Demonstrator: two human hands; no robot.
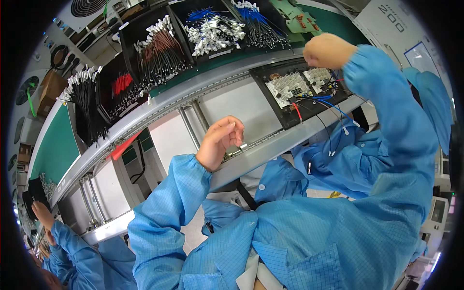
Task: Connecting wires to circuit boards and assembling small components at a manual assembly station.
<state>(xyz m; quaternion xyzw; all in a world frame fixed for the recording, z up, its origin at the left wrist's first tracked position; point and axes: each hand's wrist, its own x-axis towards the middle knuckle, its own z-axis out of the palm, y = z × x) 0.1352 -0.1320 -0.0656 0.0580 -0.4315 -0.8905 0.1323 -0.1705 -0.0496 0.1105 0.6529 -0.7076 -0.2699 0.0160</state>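
Over the metal conveyor rail, my left hand (220, 141) is closed, its fingers curled in. A small white piece (243, 145) shows at its fingertips; whether it is held I cannot tell. My right hand (329, 51) is closed above the far right corner of a black fixture plate (262, 76), its fingertips turned away and whatever they hold hidden. Two pale circuit boards, a larger one (284, 87) and a smaller one (317, 77), lie in the plate. Blue wires (333, 103), black wires and a short red wire (297, 112) run from them toward me.
Black bins behind the rail hold white-ended brown wires (162, 43), white connectors (215, 36), blue-and-black wires (263, 29) and red pieces (122, 83). Black wires (84, 96) lie further left. Green boards (296, 18) sit at the back. Another person's hand (42, 214) is at lower left.
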